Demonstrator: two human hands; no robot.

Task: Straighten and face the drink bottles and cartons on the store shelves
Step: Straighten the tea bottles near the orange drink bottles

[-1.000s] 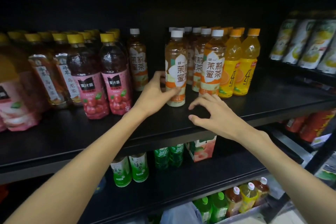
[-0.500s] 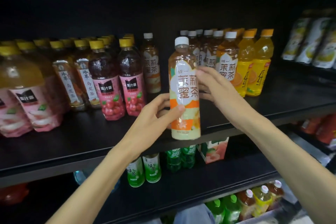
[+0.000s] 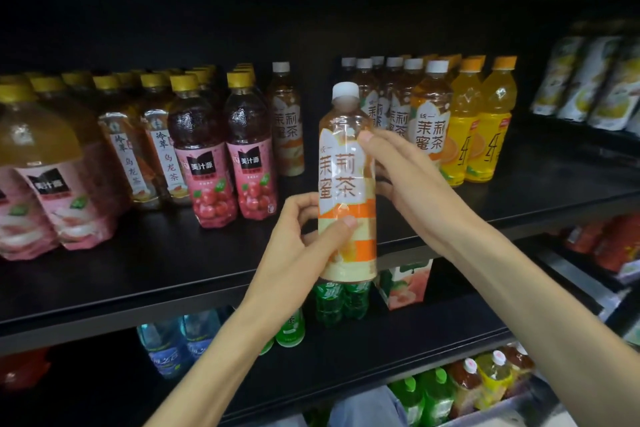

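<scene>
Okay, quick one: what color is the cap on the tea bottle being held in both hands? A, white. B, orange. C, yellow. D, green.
A: the tea bottle, gripped low by the left hand and higher up by the right hand, has a white cap.

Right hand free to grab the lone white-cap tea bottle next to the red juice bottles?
Probably not yet. The right hand grips the held tea bottle together with the left hand, and that bottle sits between it and the lone bottle.
</scene>
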